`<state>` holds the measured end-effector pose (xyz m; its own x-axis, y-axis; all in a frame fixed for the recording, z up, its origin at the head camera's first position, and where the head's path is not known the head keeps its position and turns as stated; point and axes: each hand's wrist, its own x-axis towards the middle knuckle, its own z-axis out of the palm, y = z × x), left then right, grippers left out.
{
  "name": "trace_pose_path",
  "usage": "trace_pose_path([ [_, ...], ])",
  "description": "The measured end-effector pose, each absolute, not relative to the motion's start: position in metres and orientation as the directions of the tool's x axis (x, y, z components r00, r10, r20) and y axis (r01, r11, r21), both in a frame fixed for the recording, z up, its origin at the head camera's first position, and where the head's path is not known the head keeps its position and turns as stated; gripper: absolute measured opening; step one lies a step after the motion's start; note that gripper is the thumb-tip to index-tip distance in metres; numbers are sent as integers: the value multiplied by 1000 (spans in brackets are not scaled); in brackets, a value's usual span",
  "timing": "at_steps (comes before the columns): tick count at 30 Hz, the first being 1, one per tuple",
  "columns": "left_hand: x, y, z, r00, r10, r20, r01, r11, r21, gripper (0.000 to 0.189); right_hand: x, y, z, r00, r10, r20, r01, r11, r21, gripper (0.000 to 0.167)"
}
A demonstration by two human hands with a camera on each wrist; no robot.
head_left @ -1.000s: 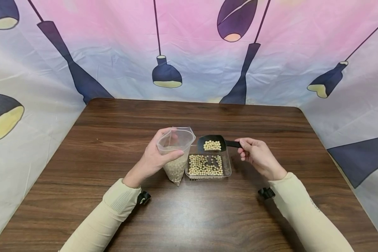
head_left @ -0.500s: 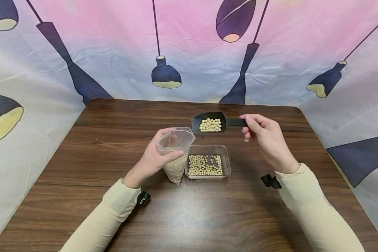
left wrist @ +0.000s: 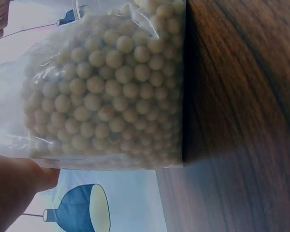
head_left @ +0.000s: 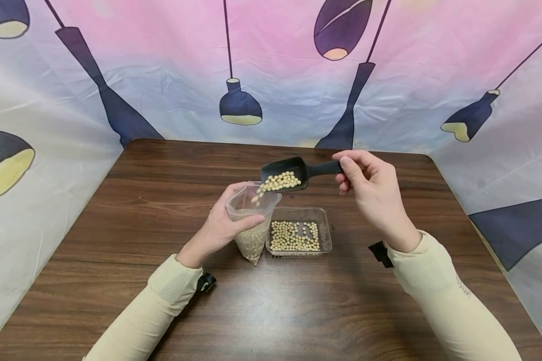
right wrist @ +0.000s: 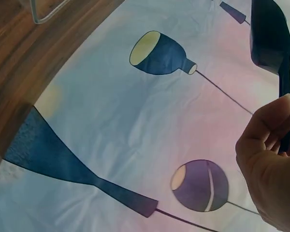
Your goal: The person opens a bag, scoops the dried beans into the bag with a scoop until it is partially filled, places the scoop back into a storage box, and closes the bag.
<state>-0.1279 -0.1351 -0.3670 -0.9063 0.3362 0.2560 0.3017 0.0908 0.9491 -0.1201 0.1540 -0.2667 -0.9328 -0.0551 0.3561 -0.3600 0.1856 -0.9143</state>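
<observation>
My left hand [head_left: 223, 220] grips a clear plastic bag [head_left: 252, 240] near its open mouth, with the thumb across the front. Pale round beans [left wrist: 106, 92] fill the bag's lower part, which stands on the table. My right hand [head_left: 377, 190] pinches the handle of a black scoop [head_left: 303, 175] above the bag's right side. The scoop tilts left, and beans [head_left: 282, 181] slide off its lip and drop into the bag's mouth. In the right wrist view the scoop [right wrist: 270, 38] shows only from outside, its load hidden.
Just right of the bag stands a clear rectangular tray [head_left: 327, 235] with a layer of the same beans on its bottom. The wooden table [head_left: 271, 311] ends at the back against a cloth [head_left: 171, 90] printed with lamps.
My right hand has lifted the loaded scoop from over the tray, moved it left to the bag and tipped it, so beans now fall. The left hand and bag have stayed in place.
</observation>
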Motion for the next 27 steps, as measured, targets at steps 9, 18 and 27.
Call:
trace_pose_path([
  [9,-128,-135,-367,-902,345,258,309,101,946,65,-103,141,-260,-825,-60,562,-544,353,-761,16],
  [18,-128,-139,-371,-867,378,325,350,-2,937,58,-91,153,-254,-722,-42,690,-596,545,-590,16],
  [27,-134,-135,-374,-870,340,357,344,-101,934,101,-103,200,-333,-986,-158,-46,-43,513,-857,24],
])
